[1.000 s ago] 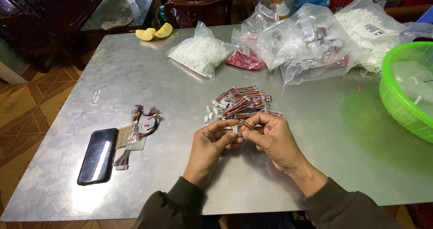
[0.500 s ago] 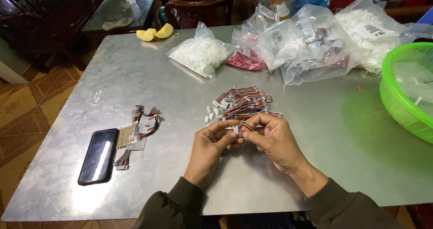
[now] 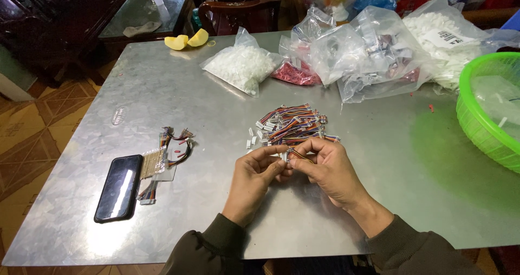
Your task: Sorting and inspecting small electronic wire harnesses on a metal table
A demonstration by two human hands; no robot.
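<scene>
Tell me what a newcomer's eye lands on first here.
First, the two hands, left hand and right hand, meeting at table centre, pinching a small wire piece. Just beyond them lies a pile of coloured wires. A bright green basket stands out at the right edge, with a black phone lying at the left.

You work on a dull, mottled sheet-metal table (image 3: 379, 161). Your phone (image 3: 118, 187) shines glassy black, the bags (image 3: 374, 58) are clear crinkly plastic, the basket (image 3: 476, 118) is glossy green plastic.
</scene>
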